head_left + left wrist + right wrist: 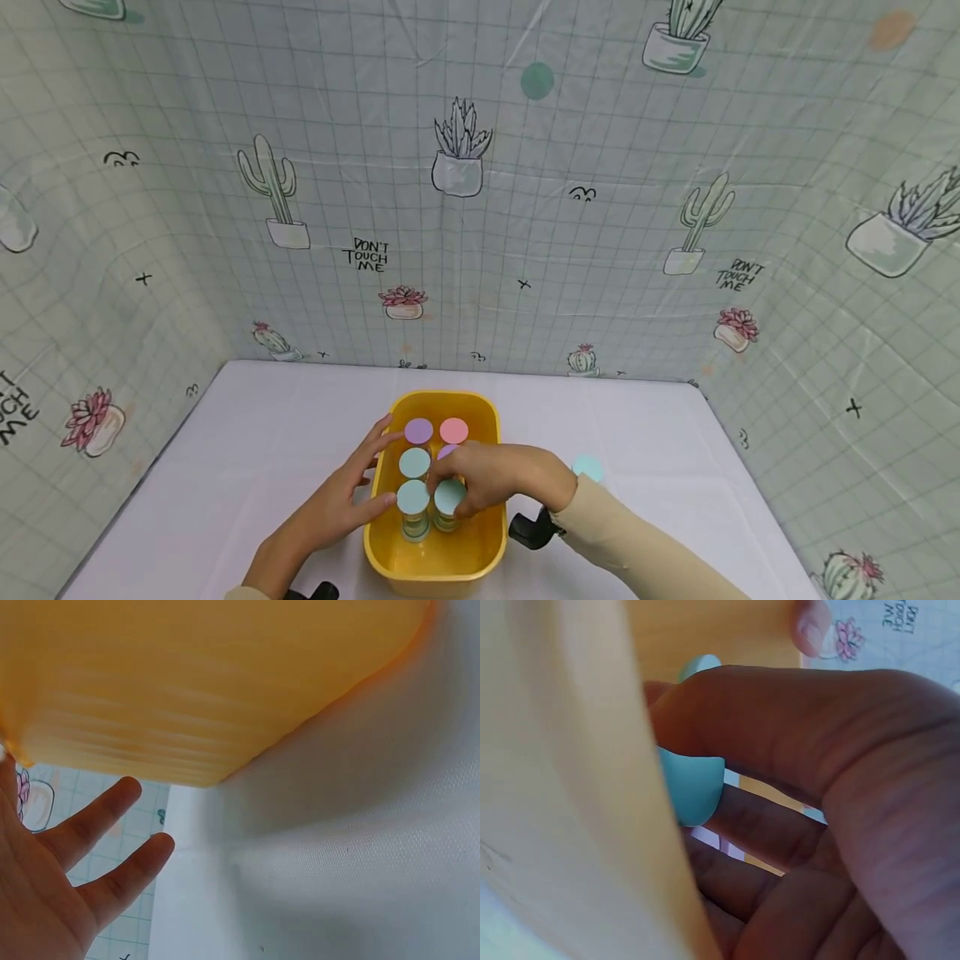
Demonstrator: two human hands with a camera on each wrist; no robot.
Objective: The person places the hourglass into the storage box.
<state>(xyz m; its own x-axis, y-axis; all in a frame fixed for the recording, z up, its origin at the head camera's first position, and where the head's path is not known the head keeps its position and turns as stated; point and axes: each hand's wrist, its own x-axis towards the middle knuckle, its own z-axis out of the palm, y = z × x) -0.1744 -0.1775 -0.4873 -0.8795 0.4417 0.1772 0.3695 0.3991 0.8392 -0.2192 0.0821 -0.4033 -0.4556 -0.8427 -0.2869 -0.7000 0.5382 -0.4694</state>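
Both hands are at the yellow tub (491, 417), which sits low in the centre of the head view on the white table (262, 467). Reaching in from the lower right of that frame, the right hand (498, 477) has its fingers curled down around the light-blue cap of a small clear bottle (448, 500) standing in the tub's near right corner; the right wrist view shows the fingers (780, 742) bent over that blue cap (694, 787) just inside the tub's yellow wall (570, 787).

From the lower left comes the left hand (341, 500), which lies flat and relaxed against the tub's left rim, fingers straight and spread, gripping nothing. Its thumb tip is beside the cap of the neighbouring blue-capped bottle (413, 500); whether it touches cannot be told. Seen from the left wrist, the fingers (97, 817) stretch out beside the tub's outer wall (210, 682), over the table.

The tub is a rounded rectangular plastic bin, glossy yellow. Inside it the bottles stand upright in two columns, seen mostly as round flat caps: a third blue cap (414, 462) mid-left, a purple cap (418, 431) and a pink cap (453, 431) at the far end. Another purple cap is mostly hidden by the right hand.

One more light-blue cap (588, 468) shows on the table right of the tub, just beyond the right wrist.
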